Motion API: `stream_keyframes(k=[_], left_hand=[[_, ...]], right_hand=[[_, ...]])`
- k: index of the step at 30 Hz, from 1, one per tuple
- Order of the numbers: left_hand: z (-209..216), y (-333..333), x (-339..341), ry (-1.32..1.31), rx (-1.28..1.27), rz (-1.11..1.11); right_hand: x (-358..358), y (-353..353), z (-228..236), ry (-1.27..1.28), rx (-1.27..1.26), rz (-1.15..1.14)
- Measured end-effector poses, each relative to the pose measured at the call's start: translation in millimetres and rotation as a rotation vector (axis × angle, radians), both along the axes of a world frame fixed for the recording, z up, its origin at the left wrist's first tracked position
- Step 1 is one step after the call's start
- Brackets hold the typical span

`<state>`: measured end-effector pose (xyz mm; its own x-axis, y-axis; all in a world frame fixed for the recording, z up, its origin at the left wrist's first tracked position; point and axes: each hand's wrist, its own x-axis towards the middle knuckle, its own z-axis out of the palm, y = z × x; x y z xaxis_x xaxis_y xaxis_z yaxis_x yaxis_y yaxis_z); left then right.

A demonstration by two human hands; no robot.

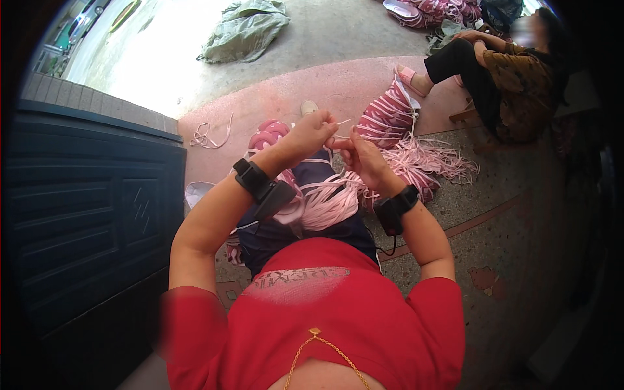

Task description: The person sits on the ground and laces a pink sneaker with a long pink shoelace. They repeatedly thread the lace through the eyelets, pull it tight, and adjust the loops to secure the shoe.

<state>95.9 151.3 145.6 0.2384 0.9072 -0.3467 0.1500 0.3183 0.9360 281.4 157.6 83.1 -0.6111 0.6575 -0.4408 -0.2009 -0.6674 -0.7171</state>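
Above my lap my two hands are close together, fingertips almost meeting. My left hand (316, 134) is closed in a pinch, and the pale tip of a pink shoelace (344, 121) sticks out beside its fingers. My right hand (366, 160) is also closed, thumb up, its fingertips at the same lace. Across my dark trousers lies a loose bundle of pink shoelaces (333, 207). A pink shoe upper (266, 135) rests by my left forearm, partly hidden by it. Just beyond my right hand leans a row of nested pink and white shoe uppers (383, 121).
More laces (448, 159) spread at the right. A loose lace (209, 135) lies on the floor by the blue door (91, 208). A seated person (513, 78) is at the far right, near a pile of uppers (442, 12). A grey-green sack (244, 31) lies farther off.
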Motion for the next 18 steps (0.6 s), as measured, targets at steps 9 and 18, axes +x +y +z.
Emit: stream_keyframes(k=[9, 18], left_hand=[[0.3, -25.3, -13.9, 0.031, 0.005, 0.031], [21.3, -115.5, -264.4, 0.527, 0.103, 0.577]], right_hand=[[-26.3, 17.8, 17.3, 0.421, -0.285, -0.49], [229.5, 133.0, -6.5, -0.947, 0.836, -0.717]])
